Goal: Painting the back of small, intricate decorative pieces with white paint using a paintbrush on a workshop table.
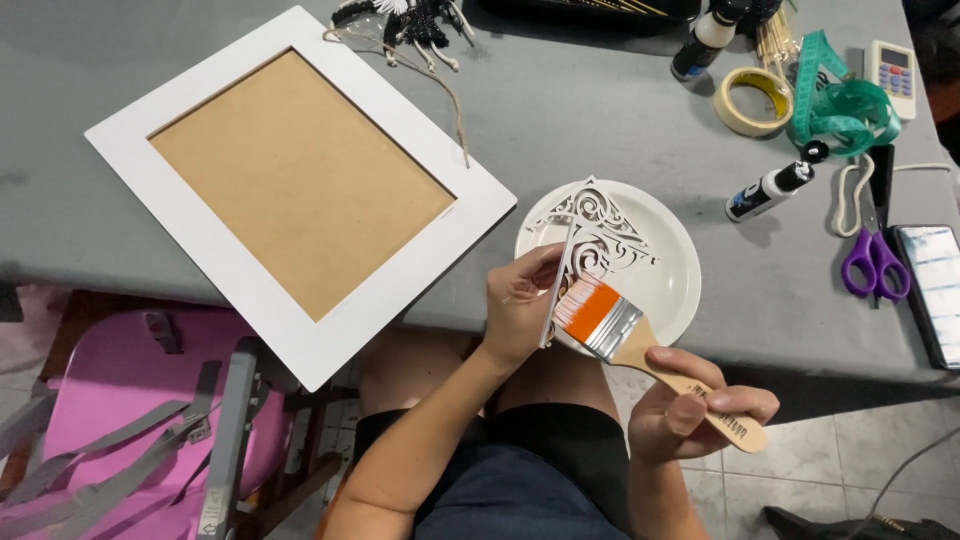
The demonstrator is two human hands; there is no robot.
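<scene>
The left hand [520, 305] is gripping a white cut-out ornament [592, 235] by its near edge, fingers closed around it, and is holding it tilted over a white plate [672, 290] that is sitting near the front edge of the grey table [590, 110]. The right hand [695, 405] is closed around the wooden handle of a flat paintbrush [620, 330], whose orange bristles are touching the ornament's lower part, just beside the left hand's thumb. To the left of the plate, a large white picture frame [300, 190] with a brown backing is lying on the table, its near corner hanging over the edge above a pink chair [130, 400]. At the far right, a roll of tape [752, 100], a green measuring tape [840, 105] and a small remote control [893, 75] are lying close together, with a small paint bottle [770, 188] nearer the plate. Purple-handled scissors [876, 262] are lying at the right edge, just beside a dark tablet [935, 290]. A black-and-white feathered piece with a string [410, 25] is lying beyond the frame.
</scene>
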